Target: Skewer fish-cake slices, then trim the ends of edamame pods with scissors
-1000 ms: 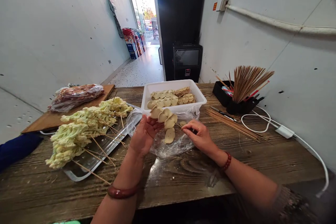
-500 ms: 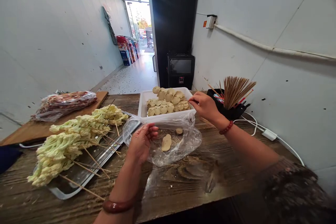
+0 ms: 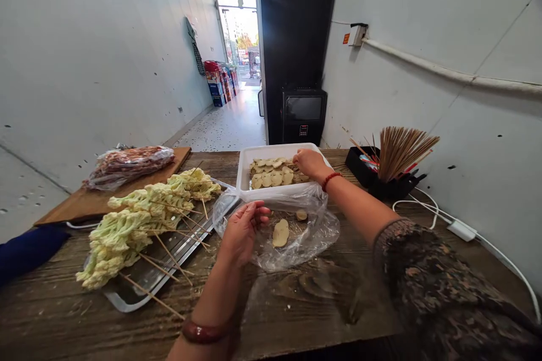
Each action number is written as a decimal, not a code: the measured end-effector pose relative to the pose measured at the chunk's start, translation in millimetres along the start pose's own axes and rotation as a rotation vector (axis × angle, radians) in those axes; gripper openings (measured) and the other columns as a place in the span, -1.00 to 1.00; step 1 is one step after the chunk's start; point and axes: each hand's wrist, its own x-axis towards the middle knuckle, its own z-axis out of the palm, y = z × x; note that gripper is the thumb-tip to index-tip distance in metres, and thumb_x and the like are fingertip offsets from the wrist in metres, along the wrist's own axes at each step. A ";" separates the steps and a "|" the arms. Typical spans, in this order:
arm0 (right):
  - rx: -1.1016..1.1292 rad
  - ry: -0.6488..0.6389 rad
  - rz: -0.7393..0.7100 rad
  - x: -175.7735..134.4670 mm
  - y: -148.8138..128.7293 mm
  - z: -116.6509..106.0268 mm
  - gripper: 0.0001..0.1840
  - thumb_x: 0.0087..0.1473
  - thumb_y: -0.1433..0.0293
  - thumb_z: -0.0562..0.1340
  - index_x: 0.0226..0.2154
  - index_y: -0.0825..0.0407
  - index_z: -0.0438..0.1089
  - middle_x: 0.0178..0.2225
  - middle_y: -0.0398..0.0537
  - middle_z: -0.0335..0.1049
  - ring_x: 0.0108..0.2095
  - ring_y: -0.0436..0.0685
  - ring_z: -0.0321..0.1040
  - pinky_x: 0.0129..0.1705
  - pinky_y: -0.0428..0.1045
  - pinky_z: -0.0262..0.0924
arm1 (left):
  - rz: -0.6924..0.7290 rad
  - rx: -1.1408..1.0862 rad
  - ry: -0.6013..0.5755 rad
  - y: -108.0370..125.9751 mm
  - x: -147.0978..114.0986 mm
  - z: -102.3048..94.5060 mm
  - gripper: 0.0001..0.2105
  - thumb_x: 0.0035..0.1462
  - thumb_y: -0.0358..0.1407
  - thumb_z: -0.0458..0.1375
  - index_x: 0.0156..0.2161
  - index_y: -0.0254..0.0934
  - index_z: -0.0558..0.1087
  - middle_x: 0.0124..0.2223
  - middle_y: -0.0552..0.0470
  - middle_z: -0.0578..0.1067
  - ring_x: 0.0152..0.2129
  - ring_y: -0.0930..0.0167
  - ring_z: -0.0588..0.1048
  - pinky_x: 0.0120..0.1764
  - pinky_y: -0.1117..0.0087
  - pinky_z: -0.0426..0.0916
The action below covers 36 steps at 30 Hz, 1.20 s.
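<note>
My right hand (image 3: pixel 312 163) is over the right end of a white plastic tub (image 3: pixel 241 166), fingers pinched at the stick end of a skewer of round, pale slices like potato (image 3: pixel 271 163). Other skewers of such slices (image 3: pixel 271 179) lie in rows inside the tub. Nearer to me, my left hand (image 3: pixel 245 228) is palm up with loosely bent fingers apart, holding nothing. It rests beside a clear plastic bag (image 3: pixel 313 242). Several loose slices (image 3: pixel 280 233) sit in the bag, with a smaller round one (image 3: pixel 301 215) apart from them.
Skewered cauliflower (image 3: pixel 144 220) lies on a metal tray (image 3: pixel 127 302) at left. Behind it, a bagged reddish bundle (image 3: pixel 131 166) sits on a wooden board (image 3: pixel 76 203). At right stand a black holder (image 3: pixel 359 166) with bamboo sticks (image 3: pixel 402 152) and a white cable (image 3: pixel 466 229).
My right hand has moved forward and down into the tub, laying the skewer of slices among the others. My left hand has kept nearly the same pose while the view swung slightly left.
</note>
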 end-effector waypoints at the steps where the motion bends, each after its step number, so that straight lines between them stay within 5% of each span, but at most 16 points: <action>1: 0.008 -0.004 0.004 -1.2 1.4 -1.6 -0.71 0.21 0.44 0.12 -0.25 0.18 0.55 -0.20 0.19 0.48 -0.16 0.17 0.39 -0.16 -0.03 0.18 | 0.002 0.004 0.003 -0.1 0.4 0.3 -0.78 -0.01 -0.25 0.28 -0.28 -0.37 0.50 -0.42 0.00 0.57 -0.57 0.51 0.47 -0.43 0.48 0.36; 5: 0.109 0.092 -0.021 -26.1 0.9 -15.4 -0.66 0.29 0.42 0.03 -0.05 0.09 0.47 -0.06 0.05 0.44 -0.06 0.09 0.35 -0.05 -0.06 0.16 | -0.002 0.024 0.002 0.4 1.1 1.9 -0.77 -0.01 -0.25 0.28 -0.28 -0.38 0.49 -0.42 0.00 0.56 -0.56 0.49 0.47 -0.41 0.46 0.36; 7: 0.316 0.154 -0.140 -51.5 -5.3 -20.6 -0.71 0.27 0.42 0.08 -0.12 0.11 0.49 -0.14 0.00 0.49 -0.12 0.05 0.38 -0.06 -0.09 0.18 | -0.010 0.048 -0.007 0.5 1.2 2.3 -0.75 -0.03 -0.23 0.29 -0.28 -0.38 0.49 -0.42 0.00 0.56 -0.56 0.49 0.47 -0.42 0.46 0.35; 10: 0.497 -0.017 -0.336 -95.1 -18.4 -16.7 -0.78 0.20 0.47 0.15 -0.22 0.05 0.53 -0.27 -0.09 0.53 -0.24 0.04 0.42 -0.17 -0.09 0.22 | 0.028 0.139 -0.038 -1.5 2.5 2.3 -0.70 -0.08 -0.19 0.32 -0.28 -0.38 0.50 -0.42 -0.02 0.55 -0.56 0.47 0.45 -0.44 0.46 0.32; 14: 0.298 -0.185 -0.393 -131.7 -28.6 9.7 -0.74 0.15 0.53 0.17 -0.15 0.04 0.51 -0.19 0.01 0.51 -0.22 0.10 0.40 -0.21 -0.06 0.21 | 0.150 0.531 -0.101 -9.3 6.9 -0.3 -0.77 -0.12 -0.22 0.33 -0.34 -0.32 0.55 -0.42 -0.04 0.55 -0.53 0.40 0.43 -0.42 0.42 0.29; 21: 0.166 -0.153 -0.247 -134.8 -19.5 39.4 -0.75 0.21 0.49 0.12 -0.15 0.11 0.49 -0.20 0.12 0.49 -0.18 0.16 0.39 -0.14 -0.01 0.20 | 0.401 1.133 -0.262 -27.1 15.0 -11.7 -0.74 -0.27 -0.37 0.33 -0.34 -0.19 0.58 -0.41 0.01 0.44 -0.38 0.27 0.39 -0.20 0.28 0.28; 27: 0.315 -0.073 -0.262 -132.1 -29.4 38.2 -0.66 0.19 0.46 0.13 0.01 0.11 0.42 -0.07 0.09 0.50 -0.08 0.17 0.42 -0.03 0.00 0.22 | 0.446 1.478 -0.395 -37.1 13.8 -8.5 -0.81 -0.10 -0.39 0.21 -0.28 -0.26 0.52 -0.28 -0.05 0.40 -0.29 0.26 0.38 -0.20 0.27 0.27; 32: 0.545 -0.045 -0.235 -129.1 -45.4 42.0 -0.63 0.16 0.45 0.13 0.01 0.08 0.44 -0.08 0.06 0.52 -0.13 0.17 0.47 -0.07 0.01 0.27 | 0.428 1.615 -0.293 -36.2 3.2 -6.5 -0.74 -0.04 -0.30 0.23 -0.18 -0.30 0.47 -0.15 -0.14 0.42 -0.16 0.20 0.38 -0.10 0.22 0.26; 36: 0.648 -0.195 -0.296 -129.4 -48.8 43.2 -0.66 0.11 0.48 0.15 -0.08 0.02 0.50 -0.20 -0.06 0.58 -0.27 0.09 0.49 -0.21 -0.07 0.28 | 0.388 1.624 -0.257 -37.5 1.2 -7.1 -0.79 -0.05 -0.28 0.23 -0.25 -0.28 0.45 -0.18 -0.12 0.42 -0.19 0.21 0.39 -0.14 0.23 0.27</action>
